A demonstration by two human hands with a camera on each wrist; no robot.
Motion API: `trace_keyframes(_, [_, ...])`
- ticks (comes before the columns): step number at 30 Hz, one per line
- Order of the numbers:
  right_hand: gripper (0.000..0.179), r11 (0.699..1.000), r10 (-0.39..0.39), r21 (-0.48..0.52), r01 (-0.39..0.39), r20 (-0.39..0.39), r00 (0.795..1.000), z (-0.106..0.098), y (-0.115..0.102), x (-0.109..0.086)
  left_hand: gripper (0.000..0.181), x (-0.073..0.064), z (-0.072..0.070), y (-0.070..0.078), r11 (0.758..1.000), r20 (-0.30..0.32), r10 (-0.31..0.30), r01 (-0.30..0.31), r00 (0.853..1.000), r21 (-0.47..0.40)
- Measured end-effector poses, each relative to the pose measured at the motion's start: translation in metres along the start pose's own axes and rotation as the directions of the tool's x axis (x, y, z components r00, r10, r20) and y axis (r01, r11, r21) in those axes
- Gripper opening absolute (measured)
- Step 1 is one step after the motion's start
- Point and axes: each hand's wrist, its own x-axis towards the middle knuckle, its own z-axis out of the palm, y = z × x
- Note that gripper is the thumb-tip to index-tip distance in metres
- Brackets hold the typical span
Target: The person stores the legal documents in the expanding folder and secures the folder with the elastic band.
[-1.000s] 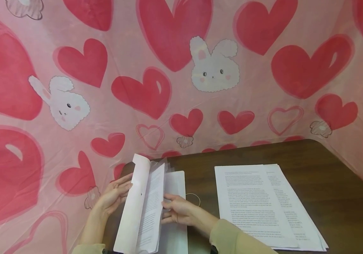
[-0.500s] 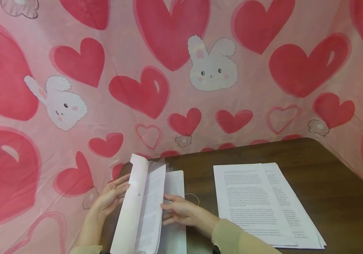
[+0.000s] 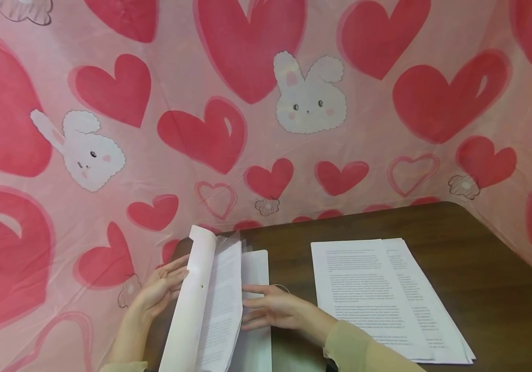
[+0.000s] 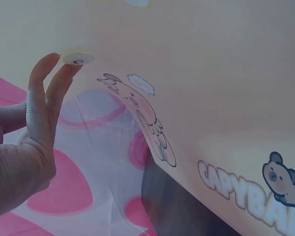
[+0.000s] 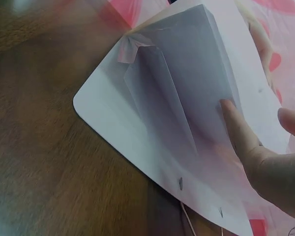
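Observation:
A white-lined document folder [image 3: 192, 305] lies opened on the table, its left cover raised and curling. Printed sheets in clear sleeves [image 3: 221, 299] stand tilted inside it. My left hand [image 3: 158, 292] rests against the outside of the raised cover. In the left wrist view, its fingertips touch the cover by a small round button [image 4: 78, 59], near a capybara print [image 4: 285, 177]. My right hand [image 3: 279, 310] has its fingers extended at the free edge of the sleeves. The right wrist view shows a fingertip [image 5: 227, 105] against that edge, with the thumb apart.
A stack of printed papers [image 3: 363, 299] lies to the right on the dark wooden table [image 3: 289, 243]. A thin cord [image 5: 187, 216] hangs from the folder's right cover. A pink heart-patterned curtain [image 3: 228, 51] stands behind the table and at its sides.
My right hand has shifted slightly right, its fingers straighter and more spread at the sleeves' edge. The left hand stays against the cover. The head view has drifted a little.

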Motion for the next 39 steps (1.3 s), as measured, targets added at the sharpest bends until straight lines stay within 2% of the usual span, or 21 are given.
trace_keyframes(11, [0.068,0.999,-0.003,-0.032,0.004,0.034,0.999,-0.019,-0.002,-0.022,0.065,0.000,-0.001,-0.001,1.000,0.019,0.004,-0.004,1.000,-0.004])
trace_keyframes(21, [0.077,0.997,-0.014,-0.070,0.021,0.097,0.995,-0.048,-0.002,-0.051,0.061,-0.003,-0.002,-0.002,1.000,0.021,0.021,-0.021,1.000,-0.013])
trace_keyframes(30, [0.077,0.993,-0.040,-0.109,0.046,0.054,0.998,-0.079,-0.003,-0.078,0.061,-0.004,-0.003,-0.002,1.000,-0.001,0.003,-0.003,1.000,-0.003])
trace_keyframes(39, [0.073,0.990,-0.062,-0.126,0.070,0.070,0.996,-0.100,-0.001,-0.103,0.066,-0.004,-0.002,-0.002,1.000,0.015,0.009,-0.009,1.000,-0.008])
